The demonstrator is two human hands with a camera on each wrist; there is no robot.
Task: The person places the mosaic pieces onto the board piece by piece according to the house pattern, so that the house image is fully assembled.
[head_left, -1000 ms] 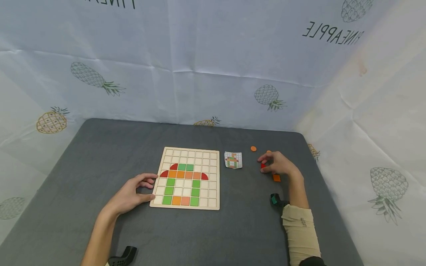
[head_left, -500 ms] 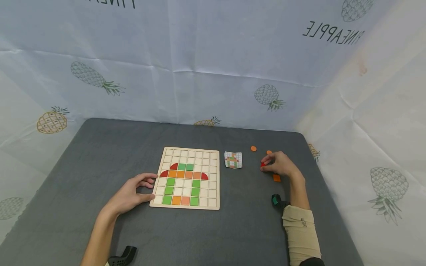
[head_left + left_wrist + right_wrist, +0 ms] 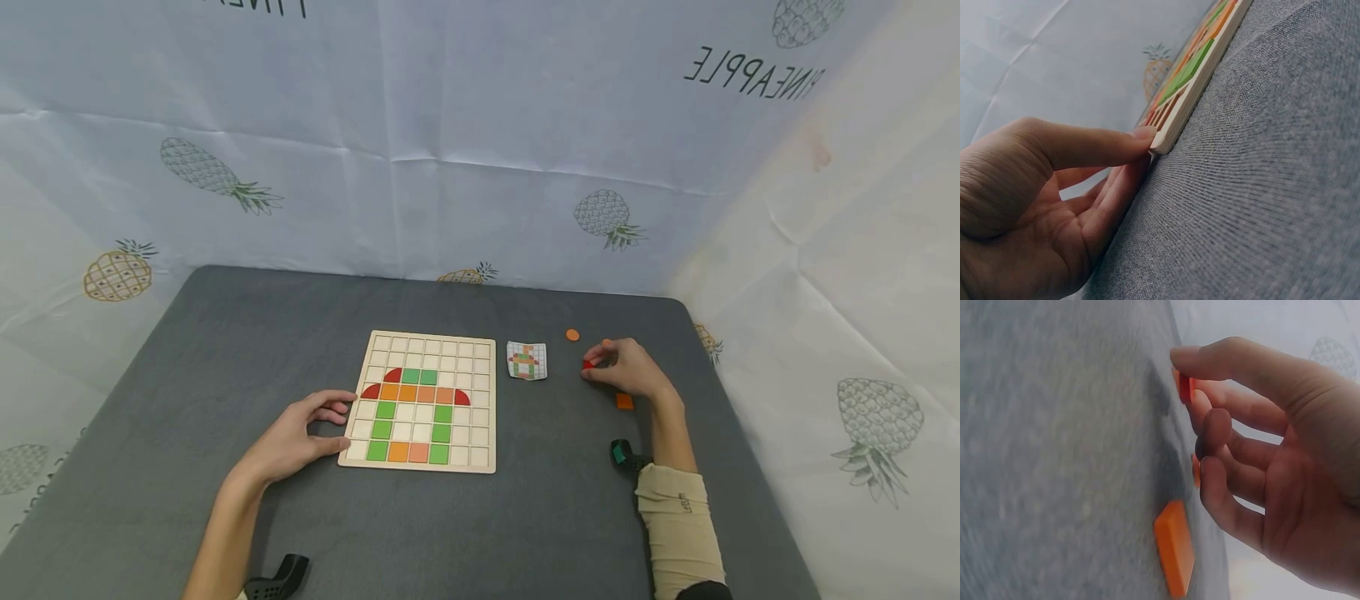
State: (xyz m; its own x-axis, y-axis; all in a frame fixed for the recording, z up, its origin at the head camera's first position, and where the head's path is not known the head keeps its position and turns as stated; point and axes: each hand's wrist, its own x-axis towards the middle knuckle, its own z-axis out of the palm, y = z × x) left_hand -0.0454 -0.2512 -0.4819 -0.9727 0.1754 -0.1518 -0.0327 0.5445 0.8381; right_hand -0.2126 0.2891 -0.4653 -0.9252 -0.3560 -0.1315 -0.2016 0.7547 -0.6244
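Note:
In the head view, my right hand (image 3: 633,367) pinches a small red piece (image 3: 588,364) between thumb and fingertips, just above the table. The red piece (image 3: 1185,389) stands on edge under the thumb in the right wrist view; its full outline is hidden. My left hand (image 3: 288,439) lies at the left edge of a wooden grid board (image 3: 472,421), thumb and forefinger spread apart along it. In the left wrist view the thumb touches the corner of the board (image 3: 1175,122). Green, orange, salmon and red tiles lie in the board's cells.
Right of the board lies a small pattern card (image 3: 527,361). An orange disc (image 3: 572,335) sits beyond it. An orange square tile (image 3: 624,402) is beside my right wrist, and another orange piece (image 3: 607,342) is partly hidden behind the right fingers. Grey cloth covers the table (image 3: 540,517).
My right hand has closed its fingertips on the red piece and shifted it slightly left and away from me. The left hand and the board have stayed put.

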